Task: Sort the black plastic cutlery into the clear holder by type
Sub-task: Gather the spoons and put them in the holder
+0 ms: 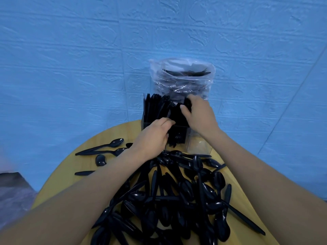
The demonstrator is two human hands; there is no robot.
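Left hand (153, 137) and right hand (198, 112), centre frame: both curl their fingers into black cutlery standing in the clear holder (198, 145), whose right-hand compartment looks bare. Loose cutlery pile (177, 197), lower centre on the round yellow desk (113, 137): likely light, stiff, slick, brittle at the tines; best taken by the handles. Clear bag (182, 80) behind

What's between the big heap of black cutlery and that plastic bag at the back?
In the head view, the clear holder, packed with upright cutlery, stands between them, with both hands, left and right, on it.
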